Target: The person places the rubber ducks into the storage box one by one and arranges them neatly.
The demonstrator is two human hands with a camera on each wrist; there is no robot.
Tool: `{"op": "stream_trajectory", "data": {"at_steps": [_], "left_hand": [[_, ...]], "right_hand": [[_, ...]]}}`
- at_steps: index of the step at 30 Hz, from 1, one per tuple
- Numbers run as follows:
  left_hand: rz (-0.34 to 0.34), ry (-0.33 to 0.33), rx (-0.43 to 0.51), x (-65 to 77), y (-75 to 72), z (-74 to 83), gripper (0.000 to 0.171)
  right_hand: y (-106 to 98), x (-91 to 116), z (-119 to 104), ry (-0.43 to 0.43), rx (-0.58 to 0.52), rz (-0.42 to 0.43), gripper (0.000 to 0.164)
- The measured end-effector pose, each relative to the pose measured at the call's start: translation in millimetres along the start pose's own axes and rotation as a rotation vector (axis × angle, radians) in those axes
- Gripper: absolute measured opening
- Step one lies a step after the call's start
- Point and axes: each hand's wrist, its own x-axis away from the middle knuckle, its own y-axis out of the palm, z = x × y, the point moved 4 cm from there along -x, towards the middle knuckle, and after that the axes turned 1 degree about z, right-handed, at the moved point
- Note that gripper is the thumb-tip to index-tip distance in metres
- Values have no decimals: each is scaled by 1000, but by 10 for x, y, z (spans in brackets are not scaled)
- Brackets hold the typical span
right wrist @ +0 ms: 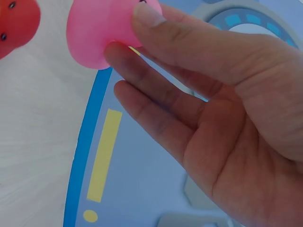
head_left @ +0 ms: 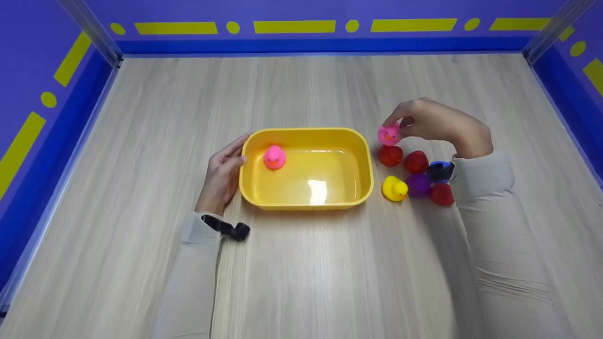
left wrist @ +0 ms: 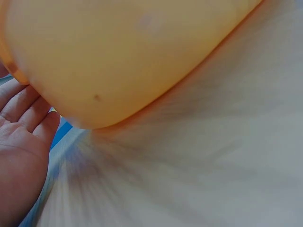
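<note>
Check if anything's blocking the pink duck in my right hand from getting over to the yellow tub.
Nothing loose shows in between. Your right hand pinches the pink duck just right of the yellow tub, whose wall is probably all it must clear; the nearest red toy, on the near side, seems off the path.

The bench (head_left: 141, 141) has pale wood grain. Beyond it stands a purple wall (head_left: 301, 9) with yellow dashes (head_left: 294, 27) and dots (head_left: 232, 27) above a blue band (head_left: 320, 45); matching walls (head_left: 28, 56) flank its sides. Grey posts (head_left: 95, 33) rise at its far corners. Light brightens its near middle.
</note>
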Motion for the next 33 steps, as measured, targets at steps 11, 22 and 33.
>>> {"op": "stream_trajectory", "data": {"at_steps": [11, 22, 33], "left_hand": [[-8, 9, 11, 3, 1, 2, 54], [-6, -1, 8, 0, -17, -10, 55], [-15, 9, -2, -6, -5, -2, 54]], "right_hand": [[35, -93, -213, -58, 36, 20, 32], [78, -192, -437, -139, 58, 16, 31], [178, -318, -598, -173, 39, 8, 32]]}}
